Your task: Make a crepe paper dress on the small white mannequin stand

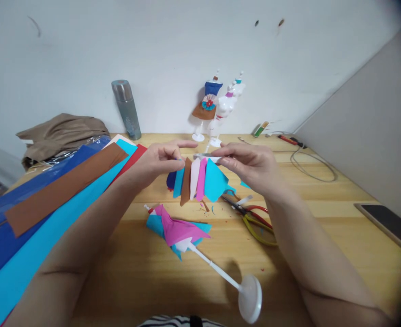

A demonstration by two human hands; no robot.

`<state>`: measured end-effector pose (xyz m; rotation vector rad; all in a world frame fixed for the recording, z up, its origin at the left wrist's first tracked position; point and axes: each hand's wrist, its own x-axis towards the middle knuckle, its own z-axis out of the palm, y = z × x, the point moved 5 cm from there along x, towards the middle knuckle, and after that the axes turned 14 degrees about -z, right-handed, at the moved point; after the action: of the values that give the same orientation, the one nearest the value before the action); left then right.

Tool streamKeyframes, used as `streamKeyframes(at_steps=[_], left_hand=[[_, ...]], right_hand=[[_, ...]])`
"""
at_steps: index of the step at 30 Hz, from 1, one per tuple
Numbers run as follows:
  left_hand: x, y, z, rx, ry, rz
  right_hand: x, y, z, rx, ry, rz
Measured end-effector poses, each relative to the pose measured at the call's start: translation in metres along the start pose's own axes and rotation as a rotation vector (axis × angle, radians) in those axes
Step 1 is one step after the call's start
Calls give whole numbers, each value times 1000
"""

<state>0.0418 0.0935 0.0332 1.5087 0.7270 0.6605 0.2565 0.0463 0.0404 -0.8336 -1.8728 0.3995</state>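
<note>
While both hands are raised over the table (135, 277), the row of coloured paper pieces (200, 181) spans the gap between them. Left hand (162, 159): pinching the row's left end; exact contact hidden by fingers. Right hand (251, 163): thumb and fingers closed on its white upper edge. Left forearm covers part of the paper sheets (67, 188), cut off at frame left. Standing mannequins (225, 106) overlap; count uncertain. Nearer: lying mannequin (183, 229), scissors (245, 212) beside right forearm.
</note>
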Motion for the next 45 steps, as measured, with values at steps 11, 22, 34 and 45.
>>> streamKeyframes(at_steps=[11,22,34,45], left_hand=[[-1,-5,11,-200,-271,-109],[-3,-5,0,-224,-229,-80],[-1,2,-3,-192,-144,-52],[-1,0,-4,-193,-155,-51]], right_hand=[[0,21,9,460,61,153],[-9,18,-58,249,251,218],[-157,20,-40,-547,-445,408],[-167,27,-50,-248,-179,530]])
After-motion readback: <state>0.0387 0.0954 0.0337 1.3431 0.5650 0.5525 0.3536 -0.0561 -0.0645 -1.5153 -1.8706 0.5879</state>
